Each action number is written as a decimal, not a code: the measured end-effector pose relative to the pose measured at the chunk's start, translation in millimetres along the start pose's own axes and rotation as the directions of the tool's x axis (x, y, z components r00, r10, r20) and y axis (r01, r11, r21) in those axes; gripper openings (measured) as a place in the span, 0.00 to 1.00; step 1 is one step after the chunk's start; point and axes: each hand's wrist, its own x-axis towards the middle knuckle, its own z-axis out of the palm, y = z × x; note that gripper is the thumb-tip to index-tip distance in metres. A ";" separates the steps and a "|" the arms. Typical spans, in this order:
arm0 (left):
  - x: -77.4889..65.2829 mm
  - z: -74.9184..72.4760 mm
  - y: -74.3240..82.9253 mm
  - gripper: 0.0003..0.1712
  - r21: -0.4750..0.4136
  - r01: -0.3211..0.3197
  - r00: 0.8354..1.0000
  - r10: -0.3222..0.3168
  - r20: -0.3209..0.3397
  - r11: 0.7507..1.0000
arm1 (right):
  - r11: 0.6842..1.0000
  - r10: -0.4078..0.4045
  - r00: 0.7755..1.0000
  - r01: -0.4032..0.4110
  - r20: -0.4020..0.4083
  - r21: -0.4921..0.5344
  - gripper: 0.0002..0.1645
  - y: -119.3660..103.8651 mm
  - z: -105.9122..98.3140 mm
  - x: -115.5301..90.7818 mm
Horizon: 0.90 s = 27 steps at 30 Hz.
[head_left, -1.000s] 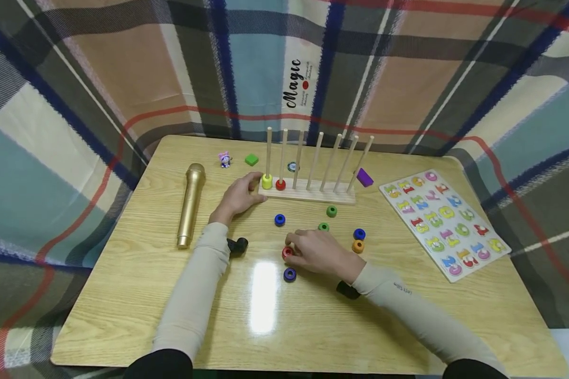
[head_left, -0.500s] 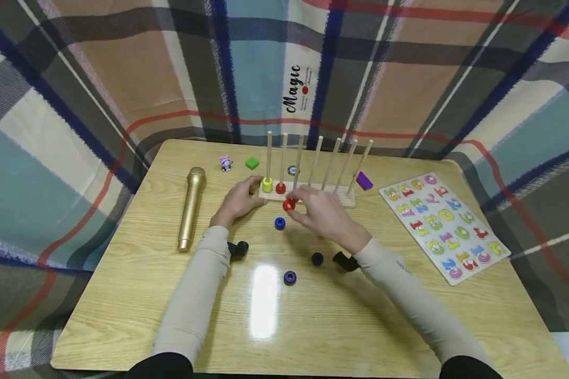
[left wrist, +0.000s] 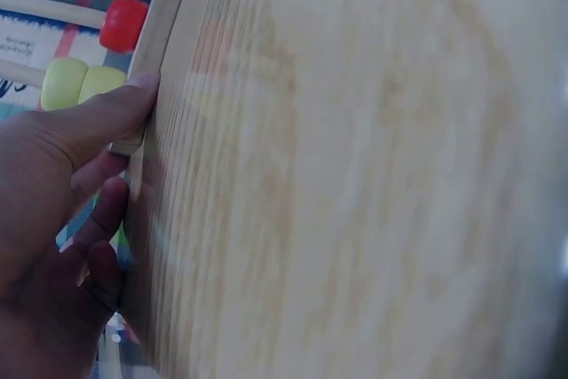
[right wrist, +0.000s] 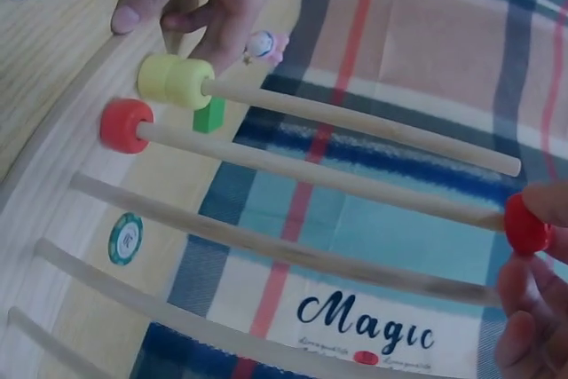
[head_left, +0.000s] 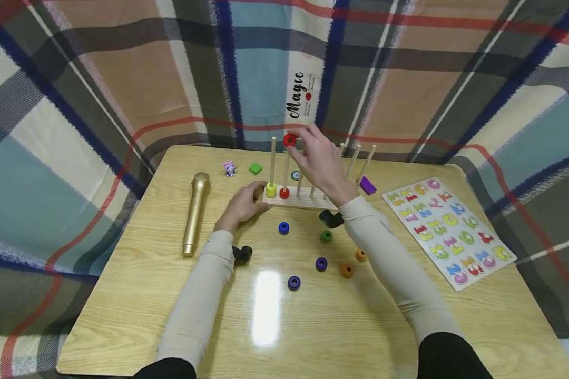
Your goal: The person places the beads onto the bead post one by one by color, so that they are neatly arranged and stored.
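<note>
A wooden peg rack (head_left: 303, 202) stands at the back of the table with a row of upright pegs. Yellow beads (right wrist: 169, 80) are stacked on its leftmost peg, and one red bead (head_left: 284, 194) sits at the foot of the second. At the top of that second peg my right hand (head_left: 319, 163) pinches another red bead (right wrist: 527, 222) between thumb and fingers; the right wrist view shows it at the peg's tip. My left hand (head_left: 244, 204) grips the rack's left end, its thumb on the base (left wrist: 149, 64). Part of the rack's right side is hidden behind the right hand.
In front of the rack lie loose beads: blue (head_left: 283, 228), green (head_left: 326, 236), purple (head_left: 294, 279) and orange (head_left: 347, 270). A gold microphone (head_left: 196, 216) lies left, a number board (head_left: 448, 231) right. A figurine (head_left: 229, 168), green block (head_left: 255, 168) and purple block (head_left: 368, 185) are near the rack.
My right hand has picked the red bead up from the table and lifted it away from me, up to the second peg's tip. The left hand stays at the rack's left end.
</note>
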 end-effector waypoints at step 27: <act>1.4 0.5 -0.4 0.42 0.015 -0.028 1.000 0.028 -0.012 0.999 | 0.999 0.030 1.000 -0.030 0.002 0.022 0.27 4.1 1.7 -14.0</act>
